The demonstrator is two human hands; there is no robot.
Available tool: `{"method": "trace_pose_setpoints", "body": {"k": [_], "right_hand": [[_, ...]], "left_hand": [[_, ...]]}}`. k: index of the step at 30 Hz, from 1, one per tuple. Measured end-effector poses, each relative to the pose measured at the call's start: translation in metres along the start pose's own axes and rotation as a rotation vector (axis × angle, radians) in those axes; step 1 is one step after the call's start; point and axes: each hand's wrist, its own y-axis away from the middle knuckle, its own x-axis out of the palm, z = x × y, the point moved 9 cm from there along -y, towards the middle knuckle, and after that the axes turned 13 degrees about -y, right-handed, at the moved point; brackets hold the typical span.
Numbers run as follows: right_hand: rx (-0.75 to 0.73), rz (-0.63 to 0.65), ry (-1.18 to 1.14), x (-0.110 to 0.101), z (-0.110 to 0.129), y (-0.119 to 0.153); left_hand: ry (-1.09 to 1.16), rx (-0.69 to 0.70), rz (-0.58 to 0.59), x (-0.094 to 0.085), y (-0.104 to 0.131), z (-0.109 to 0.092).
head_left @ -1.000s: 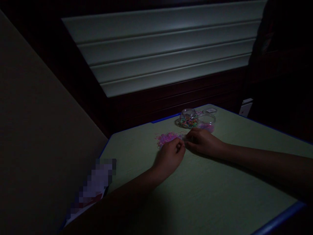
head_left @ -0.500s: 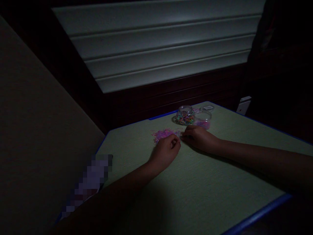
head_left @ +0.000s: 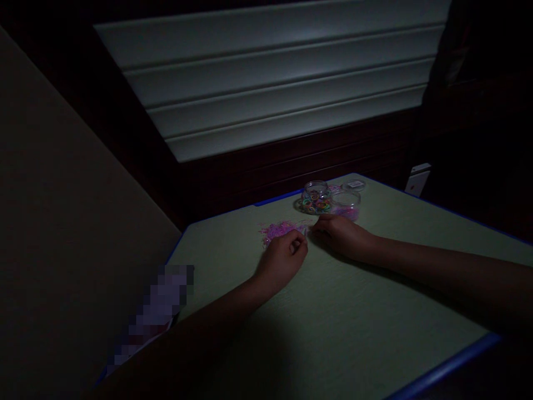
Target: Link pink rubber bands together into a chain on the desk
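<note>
Left hand (head_left: 280, 262) and right hand (head_left: 345, 238) pinch narrowly, contents unclear. Pink rubber bands (head_left: 275, 229) lie loose at the left's twelve o'clock, others inside an open jar (head_left: 346, 198) at the right's twelve.

forearms (head_left: 433, 266): bare, sleeveless as far as shown | hands: ungloved — rings unclear, too dim

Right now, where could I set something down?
The table's widest bare patch lies between left forearm and right forearm, down to the near blue edge. Another lies beyond the right forearm, toward the right edge. Crowded: two jars, lid and pink pile, with left hand and right hand close.
</note>
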Motion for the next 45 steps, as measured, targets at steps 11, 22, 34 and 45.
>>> {"method": "trace_pose_setpoints", "body": {"k": [11,22,34,45], "right_hand": [[0.074,-0.101,-0.174,-0.008,-0.007,-0.001],[0.153,-0.170,-0.457,-0.009,-0.008,0.001],[0.221,-0.138,-0.484,-0.004,-0.015,0.001],[0.205,-0.134,-0.462,-0.005,-0.013,0.001]], "left_hand": [[0.022,-0.008,-0.018,-0.001,0.000,0.002],[0.095,-0.085,-0.029,-0.001,0.001,0.011],[0.102,-0.100,-0.029,0.000,0.000,0.012],[0.096,-0.100,-0.028,0.000,0.001,0.013]]}}
